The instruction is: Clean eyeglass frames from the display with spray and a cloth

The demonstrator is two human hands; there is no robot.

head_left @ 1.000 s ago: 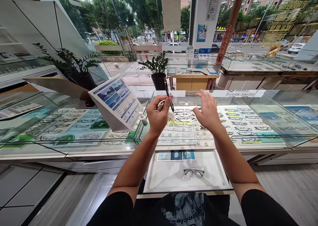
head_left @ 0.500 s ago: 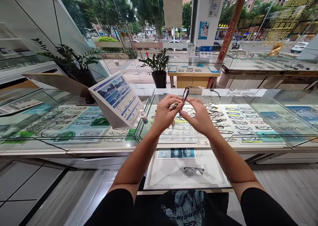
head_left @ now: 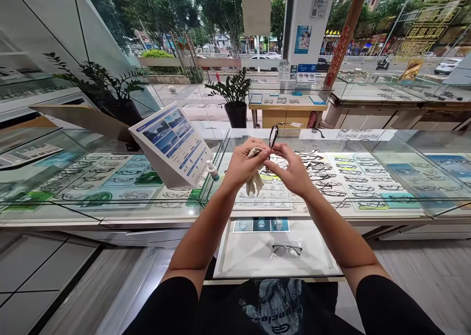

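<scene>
A pair of dark-rimmed glasses (head_left: 273, 136) is held up between my two hands above the glass counter, one temple stretching out to the right. My left hand (head_left: 246, 164) is closed on a pale cloth (head_left: 254, 183), which hangs below the fingers, and its fingertips meet the lower part of the frame. On the other side, my right hand (head_left: 289, 170) pinches the glasses with thumb and fingers. Another pair of glasses (head_left: 287, 250) in a clear bag lies in the white open drawer (head_left: 243, 264) below.
Left of my hands, a small spray bottle (head_left: 212, 170) stands beside a tent-shaped calendar (head_left: 172, 146) on the glass display counter (head_left: 147, 212). Rows of glasses lie inside the counter. A potted plant (head_left: 235, 99) stands beyond it.
The glasses have tilted and shifted slightly left in my hands. More of the cloth now hangs down below my left hand.
</scene>
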